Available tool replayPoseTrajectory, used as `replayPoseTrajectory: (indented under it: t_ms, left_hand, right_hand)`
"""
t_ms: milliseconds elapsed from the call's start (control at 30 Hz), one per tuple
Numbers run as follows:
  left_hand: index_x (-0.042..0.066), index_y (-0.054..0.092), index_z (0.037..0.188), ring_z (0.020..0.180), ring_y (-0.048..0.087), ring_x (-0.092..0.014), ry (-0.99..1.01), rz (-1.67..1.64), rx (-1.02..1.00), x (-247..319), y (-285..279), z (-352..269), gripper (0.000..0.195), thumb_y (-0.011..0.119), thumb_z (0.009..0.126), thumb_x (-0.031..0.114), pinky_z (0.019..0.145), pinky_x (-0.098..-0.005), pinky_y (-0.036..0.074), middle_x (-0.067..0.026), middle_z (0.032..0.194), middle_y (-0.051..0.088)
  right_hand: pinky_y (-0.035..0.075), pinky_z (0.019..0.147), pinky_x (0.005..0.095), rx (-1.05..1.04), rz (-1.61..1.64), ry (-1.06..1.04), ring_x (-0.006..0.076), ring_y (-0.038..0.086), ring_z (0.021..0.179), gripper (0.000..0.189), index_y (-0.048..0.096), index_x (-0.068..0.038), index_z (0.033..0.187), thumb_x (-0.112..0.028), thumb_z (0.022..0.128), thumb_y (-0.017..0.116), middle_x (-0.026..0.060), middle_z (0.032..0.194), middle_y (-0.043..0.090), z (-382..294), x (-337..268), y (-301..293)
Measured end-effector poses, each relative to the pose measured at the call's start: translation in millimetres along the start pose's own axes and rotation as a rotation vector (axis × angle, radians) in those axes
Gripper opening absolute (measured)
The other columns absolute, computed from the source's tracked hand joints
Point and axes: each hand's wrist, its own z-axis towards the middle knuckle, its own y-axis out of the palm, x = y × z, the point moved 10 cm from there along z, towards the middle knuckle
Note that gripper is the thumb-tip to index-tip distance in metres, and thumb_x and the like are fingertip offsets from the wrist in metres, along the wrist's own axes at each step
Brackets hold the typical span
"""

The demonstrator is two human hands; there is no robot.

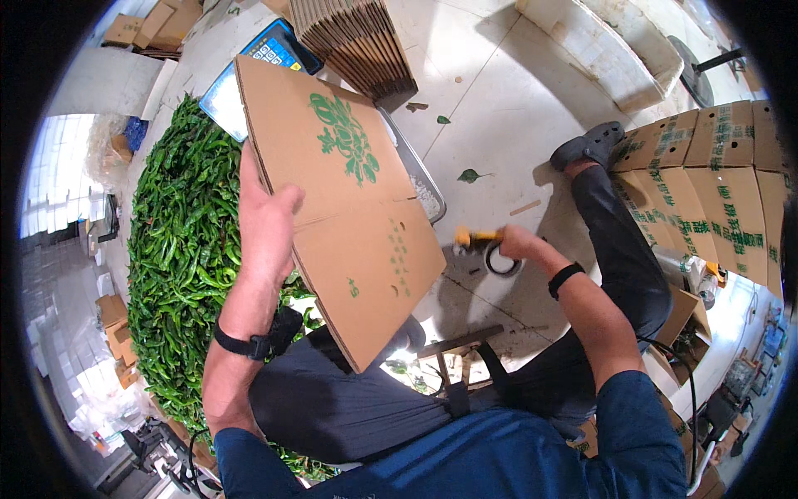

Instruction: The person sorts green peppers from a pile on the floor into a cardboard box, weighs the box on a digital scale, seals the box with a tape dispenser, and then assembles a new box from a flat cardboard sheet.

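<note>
My left hand (pixel 268 215) grips the left edge of a flattened cardboard box (pixel 368 231), holding it tilted above my left thigh. Green vegetable artwork and writing are printed on its brown face. On the right, my right hand (pixel 520 243) is closed around what looks like a tape dispenser (pixel 480 237) with a yellow part and a ring-shaped roll. A gap separates the dispenser from the cardboard. Partly hidden behind the box is a metal tray (pixel 430 196) with white bits in it.
A large heap of green chili peppers (pixel 181 249) lies to my left. Beyond the box are a blue scale (pixel 274 50) and a stack of folded cartons (pixel 355 43). Printed cartons (pixel 698 199) stand at right, below a white foam bin (pixel 598 56). Loose leaves (pixel 471 176) dot the tiled floor.
</note>
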Motion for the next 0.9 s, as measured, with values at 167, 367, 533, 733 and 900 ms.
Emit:
replayPoseTrajectory:
  t_ms: [167, 367, 533, 733, 900]
  left_hand:
    - [-0.001, 0.011, 0.149, 0.124, 0.048, -0.028, 0.051, 0.068, -0.008, 8, -2, -8, 0.084, 0.039, 0.070, -0.013, 0.103, -0.0338, 0.040, -0.0197, 0.141, 0.040]
    - [0.001, 0.013, 0.150, 0.131, 0.042, -0.025, -0.031, -0.026, -0.058, 4, 3, -5, 0.087, 0.039, 0.068, -0.011, 0.105, -0.0315, 0.037, -0.0182, 0.146, 0.034]
    - [0.000, 0.009, 0.151, 0.130, 0.042, -0.024, -0.003, -0.022, -0.029, -2, -5, -6, 0.086, 0.041, 0.072, -0.012, 0.105, -0.0309, 0.036, -0.0177, 0.146, 0.035]
    - [-0.001, 0.008, 0.150, 0.130, 0.042, -0.022, 0.010, -0.066, -0.025, -5, -3, -5, 0.084, 0.041, 0.075, -0.012, 0.105, -0.0297, 0.035, -0.0172, 0.145, 0.038]
    - [0.000, 0.008, 0.150, 0.130, 0.043, -0.023, 0.048, 0.059, -0.033, -4, -1, -3, 0.085, 0.041, 0.073, -0.012, 0.106, -0.0307, 0.035, -0.0181, 0.144, 0.039]
  right_hand:
    - [0.048, 0.084, 0.0322, 0.510, 0.936, -0.196, 0.0223, 0.062, 0.097, 0.061, 0.051, -0.006, 0.134, 0.003, 0.074, 0.046, 0.0162, 0.105, 0.067, -58, -107, -156]
    - [0.049, 0.081, 0.0324, 0.563, 1.073, -0.414, 0.0222, 0.063, 0.092, 0.062, 0.051, -0.009, 0.134, 0.005, 0.074, 0.047, 0.0148, 0.099, 0.067, -32, -192, -200]
    - [0.042, 0.063, 0.0233, 0.472, 1.082, -0.379, 0.0092, 0.050, 0.074, 0.065, 0.052, -0.006, 0.134, 0.008, 0.071, 0.048, -0.0004, 0.086, 0.058, -23, -214, -203]
    - [0.044, 0.068, 0.0229, 0.372, 1.124, -0.408, 0.0103, 0.053, 0.077, 0.064, 0.053, -0.004, 0.132, 0.007, 0.070, 0.048, -0.0001, 0.090, 0.060, -18, -222, -209]
    - [0.046, 0.077, 0.0235, 0.501, 1.036, -0.449, 0.0116, 0.057, 0.084, 0.062, 0.054, -0.006, 0.132, 0.007, 0.072, 0.049, 0.0023, 0.097, 0.065, -14, -218, -219]
